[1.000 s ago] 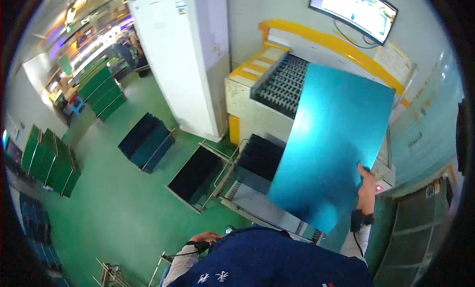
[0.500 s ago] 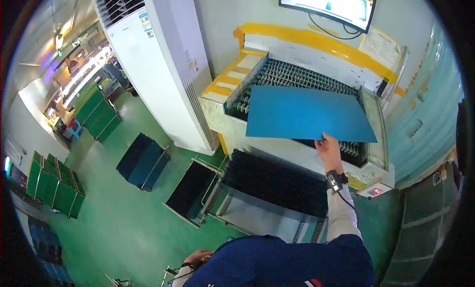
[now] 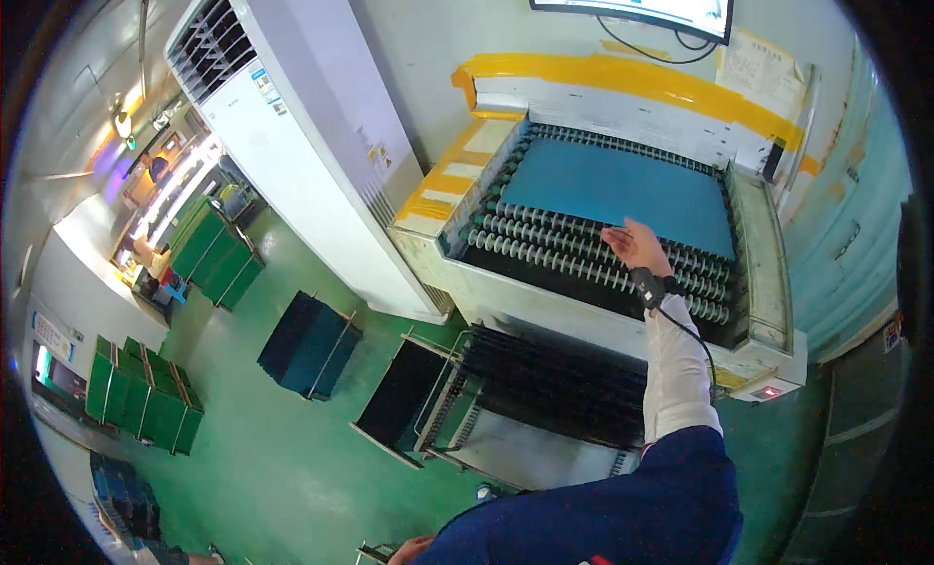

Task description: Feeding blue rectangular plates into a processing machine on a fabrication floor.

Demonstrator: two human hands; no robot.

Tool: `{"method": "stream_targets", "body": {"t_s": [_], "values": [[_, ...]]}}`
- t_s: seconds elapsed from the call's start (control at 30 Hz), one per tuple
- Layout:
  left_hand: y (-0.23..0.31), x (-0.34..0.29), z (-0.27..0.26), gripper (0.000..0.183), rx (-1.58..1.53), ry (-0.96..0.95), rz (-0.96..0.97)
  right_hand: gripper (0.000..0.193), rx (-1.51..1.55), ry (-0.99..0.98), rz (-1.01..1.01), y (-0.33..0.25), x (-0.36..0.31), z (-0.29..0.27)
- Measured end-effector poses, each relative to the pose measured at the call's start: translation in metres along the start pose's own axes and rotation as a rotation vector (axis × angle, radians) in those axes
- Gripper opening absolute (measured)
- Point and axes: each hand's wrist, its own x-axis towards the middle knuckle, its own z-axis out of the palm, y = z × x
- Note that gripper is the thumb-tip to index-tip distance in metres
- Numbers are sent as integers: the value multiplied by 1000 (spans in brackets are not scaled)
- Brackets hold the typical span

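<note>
Blue panel (image 3: 618,190) has seemingly left the right hand (image 3: 636,246).

The panel (image 3: 618,187) lies on the rollers (image 3: 545,253).

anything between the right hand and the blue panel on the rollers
Nothing visible stands between the right hand and the blue panel; the hand is by its near edge, though whether they touch is unclear.
</note>
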Motion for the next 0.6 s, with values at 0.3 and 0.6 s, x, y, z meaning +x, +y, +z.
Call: {"method": "stream_targets", "body": {"t_s": [0.3,0.6], "values": [[29,10,10,41,49,27,-26,41,-1829,457,-561,0,-2,34],[70,24,24,42,105,60,-55,56,-1898,368,-463,-8,8,23]]}}
